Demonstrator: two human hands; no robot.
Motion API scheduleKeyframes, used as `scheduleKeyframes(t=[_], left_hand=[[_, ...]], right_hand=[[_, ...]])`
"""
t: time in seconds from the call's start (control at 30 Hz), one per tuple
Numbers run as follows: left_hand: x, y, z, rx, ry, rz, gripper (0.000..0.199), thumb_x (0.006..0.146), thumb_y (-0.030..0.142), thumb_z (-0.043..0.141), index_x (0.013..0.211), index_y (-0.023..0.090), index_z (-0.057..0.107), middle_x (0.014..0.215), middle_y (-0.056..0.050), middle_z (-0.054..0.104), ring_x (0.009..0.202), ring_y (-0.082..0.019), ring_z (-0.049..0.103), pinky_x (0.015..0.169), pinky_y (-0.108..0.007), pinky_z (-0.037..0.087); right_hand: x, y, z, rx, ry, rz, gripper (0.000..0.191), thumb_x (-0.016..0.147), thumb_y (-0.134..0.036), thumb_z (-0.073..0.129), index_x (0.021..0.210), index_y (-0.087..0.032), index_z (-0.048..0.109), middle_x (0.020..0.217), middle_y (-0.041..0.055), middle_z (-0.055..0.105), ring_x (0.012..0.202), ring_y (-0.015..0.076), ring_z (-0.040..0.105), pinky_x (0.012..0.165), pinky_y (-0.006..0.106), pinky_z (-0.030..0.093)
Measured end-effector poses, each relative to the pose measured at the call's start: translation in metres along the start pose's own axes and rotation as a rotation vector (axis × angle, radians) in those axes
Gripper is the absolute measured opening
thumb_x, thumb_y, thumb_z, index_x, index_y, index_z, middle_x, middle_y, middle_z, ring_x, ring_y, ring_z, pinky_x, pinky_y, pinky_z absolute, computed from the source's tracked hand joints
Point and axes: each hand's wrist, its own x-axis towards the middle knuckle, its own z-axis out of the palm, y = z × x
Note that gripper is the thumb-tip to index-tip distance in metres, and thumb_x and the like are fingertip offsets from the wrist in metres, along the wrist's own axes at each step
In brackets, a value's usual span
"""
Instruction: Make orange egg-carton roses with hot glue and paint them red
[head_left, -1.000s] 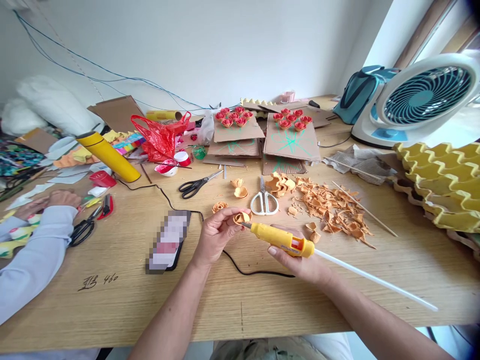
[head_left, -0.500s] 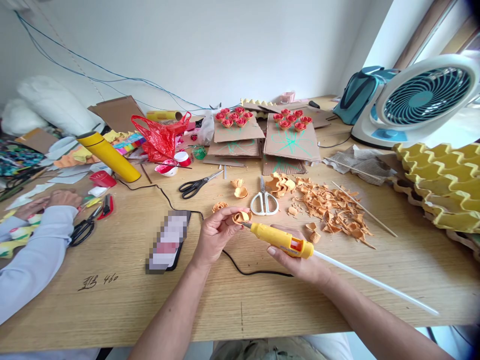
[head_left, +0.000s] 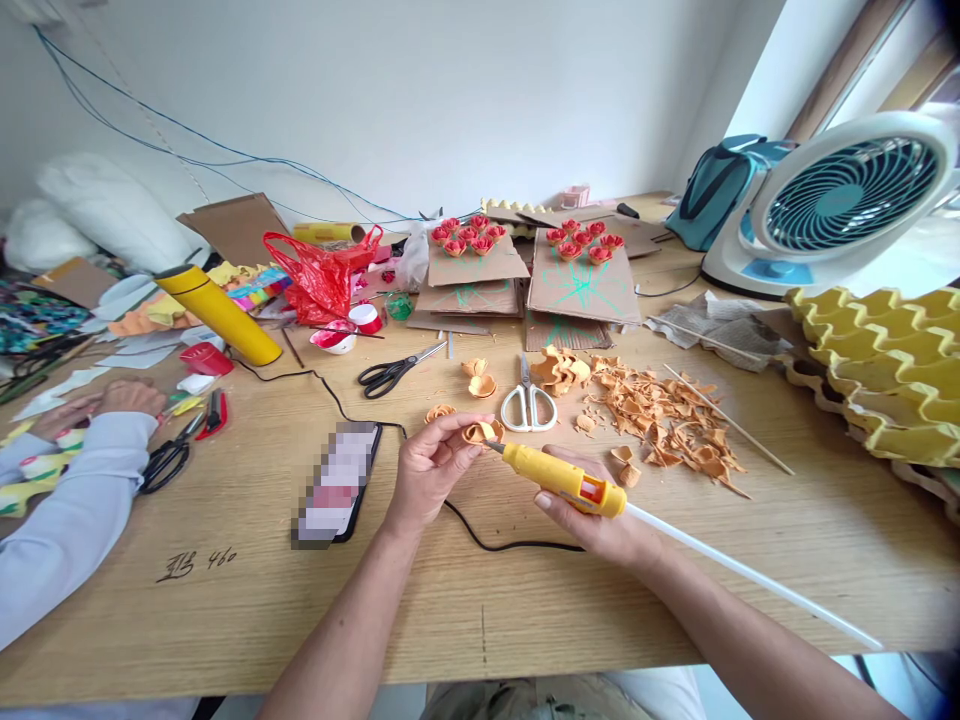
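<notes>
Between the thumb and fingers of my left hand (head_left: 435,465) is a small orange egg-carton flower (head_left: 480,432). My right hand (head_left: 600,515) is wrapped round a yellow glue gun (head_left: 559,477), its metal tip at the flower's right side. Whether the tip touches the flower I cannot tell. A long white glue stick (head_left: 757,575) sticks out of the gun's back end. Just beyond my hands lie white-handled scissors (head_left: 529,408), another orange flower (head_left: 440,412) and loose orange cups (head_left: 482,386). Orange carton scraps (head_left: 660,410) are heaped to the right.
Red flowers (head_left: 576,240) stand on cardboard pieces (head_left: 581,290) at the back. Yellow egg trays (head_left: 877,370) and a fan (head_left: 840,200) are at right. Left are a phone (head_left: 337,485), black scissors (head_left: 394,372) and a co-worker's sleeve (head_left: 82,510). A black cord (head_left: 495,545) runs under my hands.
The glue gun's tip has shifted very slightly against the flower, and the glue stick's far end sits a little lower. Both hands keep their grip.
</notes>
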Motion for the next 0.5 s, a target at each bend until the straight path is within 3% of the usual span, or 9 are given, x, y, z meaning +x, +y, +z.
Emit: scheduleKeyframes(t=[0.17, 0.37, 0.5], left_hand=[[0.000, 0.001, 0.000, 0.052, 0.033, 0.032, 0.022, 0.083, 0.023, 0.082, 0.105, 0.021, 0.077, 0.109, -0.007, 0.080, 0.105, -0.020, 0.075, 0.096, -0.033, 0.059], [0.001, 0.000, 0.003, 0.093, 0.079, 0.017, 0.022, 0.083, 0.026, 0.081, 0.103, 0.020, 0.075, 0.107, -0.008, 0.079, 0.100, -0.020, 0.074, 0.092, -0.033, 0.059], [0.002, 0.000, 0.006, 0.107, 0.085, 0.018, 0.023, 0.081, 0.026, 0.082, 0.101, 0.020, 0.073, 0.108, -0.007, 0.078, 0.099, -0.018, 0.072, 0.092, -0.031, 0.058]], right_hand=[[0.002, -0.007, -0.004, 0.047, 0.002, 0.009, 0.047, 0.099, -0.059, 0.048, 0.069, -0.025, 0.038, 0.069, -0.0015, 0.043, 0.061, 0.0158, 0.044, 0.058, 0.032, 0.036], [-0.006, 0.000, -0.007, 0.269, -0.014, 0.209, 0.048, 0.093, -0.069, 0.055, 0.075, -0.024, 0.052, 0.071, 0.0008, 0.051, 0.070, 0.0187, 0.052, 0.061, 0.031, 0.046], [-0.006, 0.010, -0.001, 0.536, 0.095, 0.250, 0.046, 0.090, -0.067, 0.060, 0.079, -0.023, 0.053, 0.076, 0.0004, 0.053, 0.068, 0.0165, 0.049, 0.063, 0.031, 0.045]])
